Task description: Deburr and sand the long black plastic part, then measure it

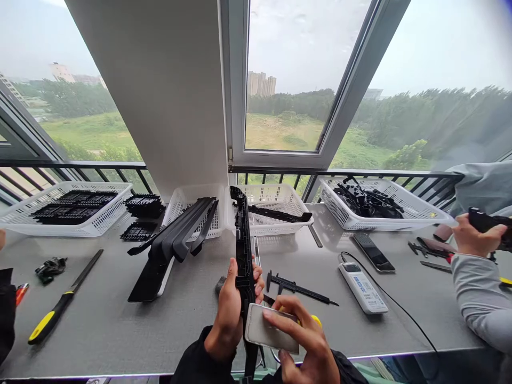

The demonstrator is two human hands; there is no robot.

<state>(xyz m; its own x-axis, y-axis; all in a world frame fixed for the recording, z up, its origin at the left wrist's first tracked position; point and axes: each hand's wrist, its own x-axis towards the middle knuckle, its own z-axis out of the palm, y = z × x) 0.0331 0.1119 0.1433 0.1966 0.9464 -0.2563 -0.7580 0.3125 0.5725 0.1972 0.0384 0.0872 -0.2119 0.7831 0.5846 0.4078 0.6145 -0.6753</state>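
My left hand (pixel 227 314) is wrapped round a long, narrow black plastic part (pixel 242 245), its thumb on the near face and its fingertips showing on the far side. The part stands upright, ribbed along its length. A flat, off-white rectangular pad (pixel 272 328) is pinched between the fingers and thumb of my right hand (pixel 310 341). Its left edge overlaps the lower part of the black piece; whether they touch I cannot tell. Something yellow shows behind my right hand, mostly hidden. Beyond that hand lies a black caliper (pixel 302 289).
White baskets with black parts (pixel 68 229) (pixel 384 221) line the window side. Long black trims (pixel 176 234) lean out of one basket. A file (pixel 66 298), a power bank (pixel 363 288) with a cable and a phone (pixel 374 252) lie around. A co-worker's hand (pixel 478 234) is at right.
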